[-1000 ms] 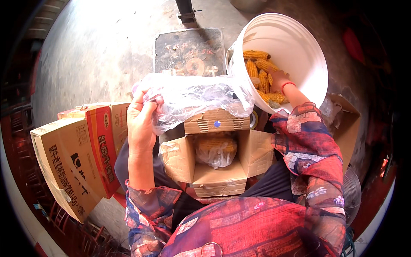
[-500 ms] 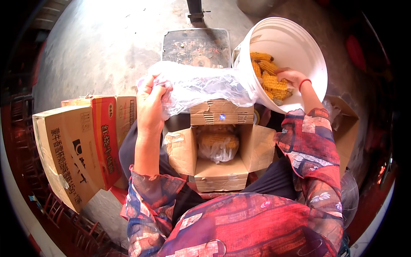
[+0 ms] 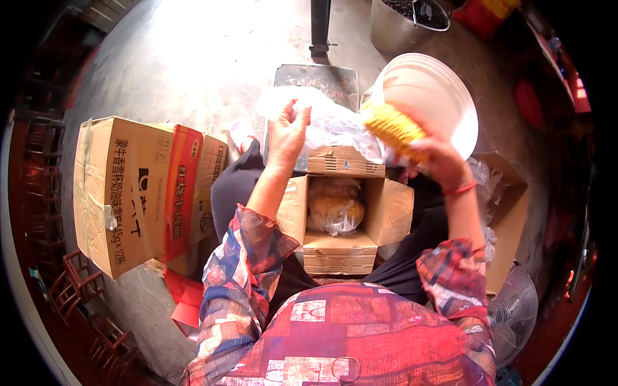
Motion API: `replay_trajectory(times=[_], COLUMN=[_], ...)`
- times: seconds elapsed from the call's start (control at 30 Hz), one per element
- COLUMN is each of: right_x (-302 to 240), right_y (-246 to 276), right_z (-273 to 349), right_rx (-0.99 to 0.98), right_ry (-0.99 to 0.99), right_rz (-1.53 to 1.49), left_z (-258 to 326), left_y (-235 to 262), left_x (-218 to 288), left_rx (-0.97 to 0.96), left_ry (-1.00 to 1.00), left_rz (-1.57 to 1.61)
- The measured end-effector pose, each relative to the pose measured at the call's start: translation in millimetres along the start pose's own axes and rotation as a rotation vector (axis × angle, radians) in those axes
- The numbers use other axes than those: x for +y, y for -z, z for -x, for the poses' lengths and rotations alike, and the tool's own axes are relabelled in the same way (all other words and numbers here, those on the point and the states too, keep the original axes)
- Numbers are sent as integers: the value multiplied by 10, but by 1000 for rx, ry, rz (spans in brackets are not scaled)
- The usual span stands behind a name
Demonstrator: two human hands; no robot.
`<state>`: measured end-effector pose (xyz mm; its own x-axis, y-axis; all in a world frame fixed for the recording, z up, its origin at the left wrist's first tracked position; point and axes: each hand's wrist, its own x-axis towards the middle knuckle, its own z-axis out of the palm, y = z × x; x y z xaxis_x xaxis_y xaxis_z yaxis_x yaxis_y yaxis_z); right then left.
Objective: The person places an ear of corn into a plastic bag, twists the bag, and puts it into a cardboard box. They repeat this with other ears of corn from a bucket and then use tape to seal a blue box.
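Note:
My left hand (image 3: 290, 132) pinches the edge of a clear plastic bag (image 3: 331, 122), which spreads rightward above the far flap of an open cardboard box (image 3: 338, 252). In my right hand (image 3: 445, 162) is a yellow corn cob (image 3: 394, 125), slightly smeared by motion, held at the bag's right end. Behind it stands the tilted white bucket (image 3: 458, 103); its bottom is partly hidden by my hand and the cob. Between my knees, the box holds a bagged bundle of corn (image 3: 335, 212).
Cardboard cartons (image 3: 112, 193) stand at my left. On my right are another open box (image 3: 508, 219) with plastic bags and a fan (image 3: 515, 309). Farther off are a flat platform (image 3: 347, 77) with a post (image 3: 320, 29) and a metal bucket (image 3: 402, 32) of dark contents.
My right hand has come out of the white bucket with a corn cob and moved toward the bag. My left hand still grips the bag. The whole view has shifted.

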<state>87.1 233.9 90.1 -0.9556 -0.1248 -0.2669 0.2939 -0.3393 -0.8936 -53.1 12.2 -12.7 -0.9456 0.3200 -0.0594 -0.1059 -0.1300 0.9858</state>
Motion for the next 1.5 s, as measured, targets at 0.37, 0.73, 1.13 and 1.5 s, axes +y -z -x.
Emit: replay_trajectory(times=[0.37, 0.73, 1.13, 1.5], right_x=[1053, 745, 939, 476], right_y=[-397, -413, -187, -409], right_z=[-662, -603, -826, -825], right_rx=[214, 163, 419, 144], right_ry=[-69, 163, 323, 286], right_rz=[-294, 547, 1039, 246], left_z=[480, 230, 229, 453], left_y=[-246, 3, 151, 87], left_x=[205, 436, 653, 1145], left_rx=[-415, -238, -215, -241], left_ry=[-35, -37, -94, -183], left_rz=[-171, 194, 273, 488])
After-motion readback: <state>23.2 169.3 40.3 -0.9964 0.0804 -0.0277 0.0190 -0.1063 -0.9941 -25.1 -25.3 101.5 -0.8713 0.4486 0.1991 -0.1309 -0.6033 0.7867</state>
